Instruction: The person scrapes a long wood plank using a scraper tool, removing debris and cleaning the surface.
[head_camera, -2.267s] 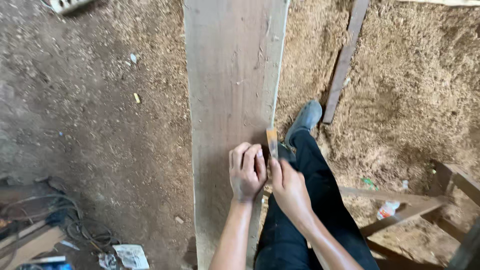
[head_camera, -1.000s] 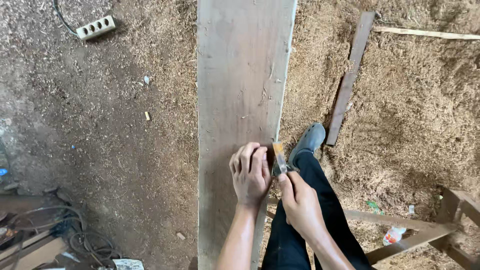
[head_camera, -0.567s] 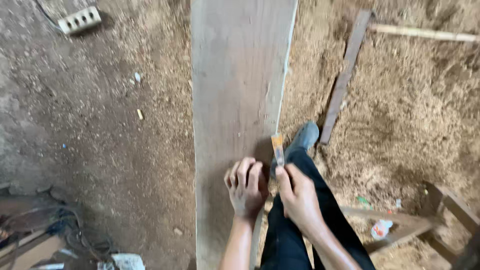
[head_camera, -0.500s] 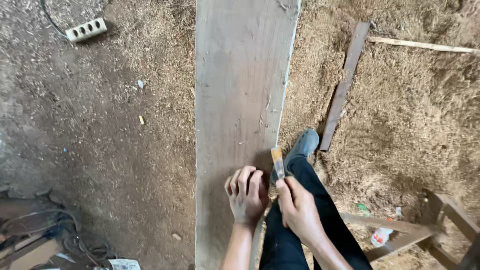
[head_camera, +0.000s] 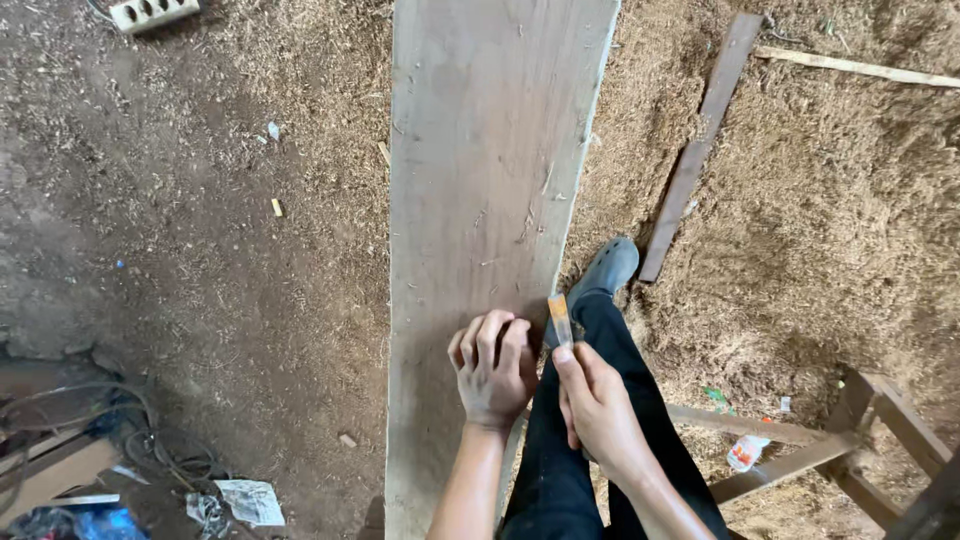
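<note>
One long wooden plank (head_camera: 480, 200) runs straight away from the person down the middle of the view, its near end under the two hands and its far end cut off by the top edge. The left hand (head_camera: 493, 370) rests on the plank near its right edge, fingers curled and bunched together, knuckles up; whether anything sits under them cannot be told. The right hand (head_camera: 598, 412) is just beside it, off the plank's edge and above the leg, its thumb and fingers pinched shut on one small orange-handled tool (head_camera: 559, 320) that stands up toward the plank edge; the tool's tip meets the plank's right edge close to the left hand. One leg in dark trousers (head_camera: 585, 430) stretches along the right side of the plank, ending in one grey shoe (head_camera: 608, 268) planted on the sawdust-covered floor (head_camera: 820, 220). To the right of the shoe lie two loose strips of wood: a dark flat batten (head_camera: 700, 150) and, beyond it, a thin pale stick (head_camera: 860, 68). One wooden frame (head_camera: 850, 440) stands at the lower right. One pale power strip (head_camera: 153, 12) lies at the top left, and a tangle of cables (head_camera: 130, 440) with one scrap of paper (head_camera: 250, 498) sits at the lower left.
</note>
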